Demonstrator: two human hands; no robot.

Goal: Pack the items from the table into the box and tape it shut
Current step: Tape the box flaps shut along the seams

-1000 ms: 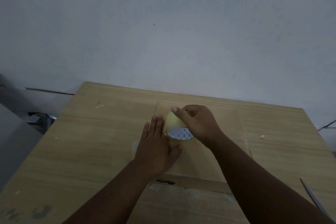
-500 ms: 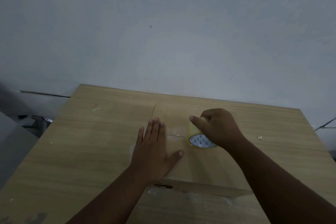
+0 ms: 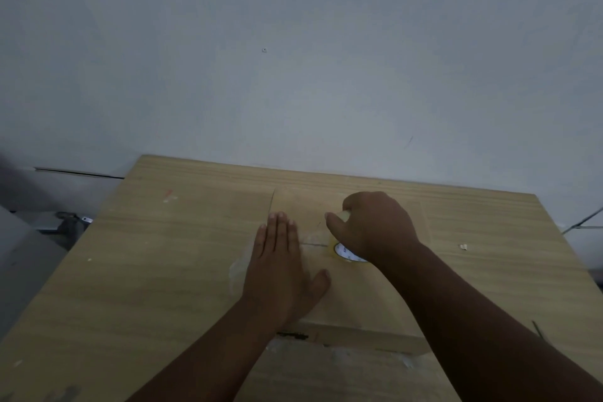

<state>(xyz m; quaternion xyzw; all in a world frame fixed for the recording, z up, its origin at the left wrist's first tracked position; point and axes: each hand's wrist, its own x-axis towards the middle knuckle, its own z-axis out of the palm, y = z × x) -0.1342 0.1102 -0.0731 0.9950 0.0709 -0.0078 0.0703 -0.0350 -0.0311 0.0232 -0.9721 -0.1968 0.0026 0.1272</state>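
- Table [image 3: 156, 271]: pale wood, set against a grey wall [image 3: 293, 75]. Scraps of clear film [image 3: 339, 357] are stuck near the front edge.
- Box [image 3: 359, 300]: brown cardboard, mid-table, flaps down, both hands on its top. Likely light. Walls look stiff, but the flaps may sag at the seam [image 3: 315, 243], so pressure belongs flat and spread out.
- Left hand [image 3: 280, 274]: palm down, fingers straight and together, thumb splayed, pressing the left part of the top. Holds nothing.
- Right hand [image 3: 375, 225]: fingers curled over the roll, thumb hooked round its left side, gripping it just right of the left hand.
- Roll [image 3: 341, 250]: clear tape, white printed core showing below the wrist, standing on edge on the box top. Probably a stiff, light ring with a slick outer face. Best held across the rim with a finger in the core.
- Strip [image 3: 308, 235]: light is dim. A faint glossy band seems to run from the roll toward the left fingers along the seam. Thin, sticky, quick to wrinkle, so it likely wants steady tension and a flat rub-down.
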